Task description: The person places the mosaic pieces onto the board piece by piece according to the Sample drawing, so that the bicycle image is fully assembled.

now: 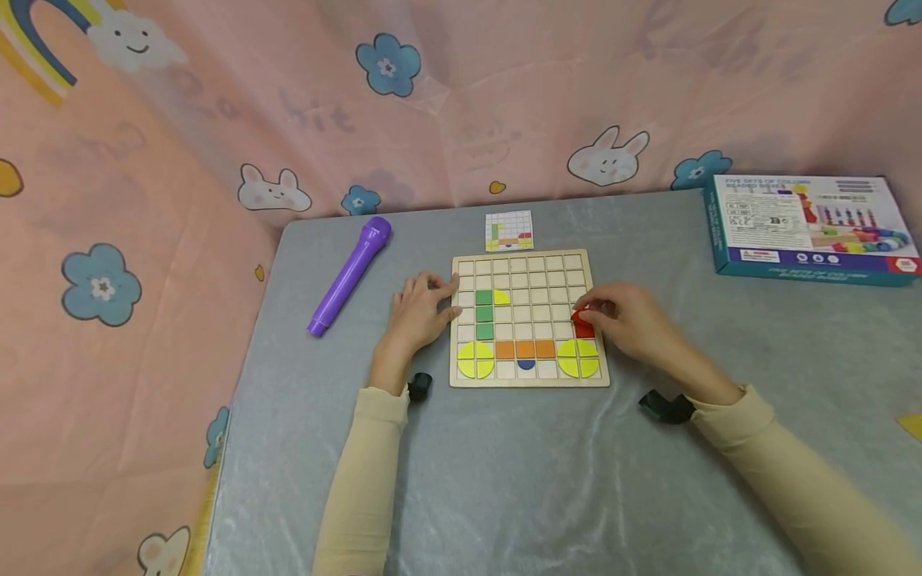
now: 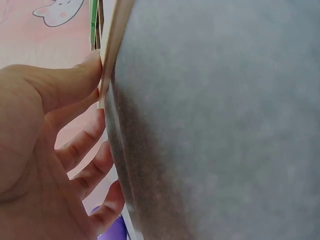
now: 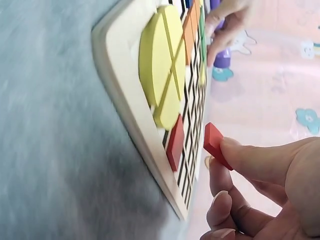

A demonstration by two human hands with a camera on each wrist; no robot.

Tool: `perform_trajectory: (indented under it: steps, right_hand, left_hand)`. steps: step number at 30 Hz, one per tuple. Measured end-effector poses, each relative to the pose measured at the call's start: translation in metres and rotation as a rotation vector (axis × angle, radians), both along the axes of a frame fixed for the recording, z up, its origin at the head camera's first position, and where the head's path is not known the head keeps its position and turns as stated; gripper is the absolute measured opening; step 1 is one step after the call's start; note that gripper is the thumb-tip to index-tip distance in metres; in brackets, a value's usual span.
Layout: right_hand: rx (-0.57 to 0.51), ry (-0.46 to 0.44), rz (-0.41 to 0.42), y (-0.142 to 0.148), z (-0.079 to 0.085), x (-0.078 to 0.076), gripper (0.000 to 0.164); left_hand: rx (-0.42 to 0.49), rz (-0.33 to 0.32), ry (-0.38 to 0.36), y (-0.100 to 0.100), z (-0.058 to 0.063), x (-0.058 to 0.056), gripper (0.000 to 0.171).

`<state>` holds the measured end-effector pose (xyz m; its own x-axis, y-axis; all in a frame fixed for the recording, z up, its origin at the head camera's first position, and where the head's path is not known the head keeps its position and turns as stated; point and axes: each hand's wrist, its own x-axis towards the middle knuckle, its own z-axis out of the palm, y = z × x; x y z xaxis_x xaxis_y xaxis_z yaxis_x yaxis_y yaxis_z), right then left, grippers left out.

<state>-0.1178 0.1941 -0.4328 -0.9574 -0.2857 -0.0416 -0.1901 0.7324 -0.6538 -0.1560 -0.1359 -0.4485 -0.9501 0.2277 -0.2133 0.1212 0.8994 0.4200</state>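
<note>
The wooden grid board (image 1: 529, 382) lies on the table with coloured tiles in its cells. Thumb and fingertips of my left hand (image 1: 418, 314) touch the board's left edge, also seen in the left wrist view. Between thumb and finger, my right hand (image 1: 637, 324) pinches a small red tile (image 3: 214, 142), raised over the board's right side. Another red tile (image 3: 175, 143) lies in the grid below it, beside a yellow circle (image 3: 159, 65) of quarter pieces. A second yellow circle (image 1: 467, 369), orange squares (image 1: 525, 350), green squares (image 1: 484, 314) and a blue half-circle (image 1: 527, 364) fill other cells.
A small pattern card (image 1: 513, 220) lies just behind the board. On the left is a purple microphone-shaped stick (image 1: 349, 276); at the back right sits a printed toy box (image 1: 814, 228). A pink patterned cloth (image 1: 461, 120) hangs behind the grey-covered table (image 1: 519, 480).
</note>
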Motion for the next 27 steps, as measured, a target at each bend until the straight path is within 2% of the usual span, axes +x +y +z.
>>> perform_trajectory:
  steps: [8, 15, 23, 27]
  right_hand:
    - [-0.010, -0.081, 0.046, -0.011, -0.009, -0.002, 0.013]
    - [-0.021, -0.059, 0.066, -0.016, -0.014, -0.004, 0.012]
    - [-0.018, -0.079, 0.011, -0.022, -0.014, -0.003, 0.008]
    - [0.024, -0.054, -0.040, -0.023, -0.013, -0.004, 0.020]
  left_hand:
    - [-0.006, -0.004, 0.002, 0.001, 0.000, 0.000, 0.059]
    - [0.000, -0.002, 0.001, 0.002, 0.001, 0.001, 0.059]
    - [-0.005, -0.003, 0.003, 0.001, 0.000, 0.001, 0.059]
    - [-0.003, -0.004, 0.002, 0.000, -0.001, 0.002, 0.059]
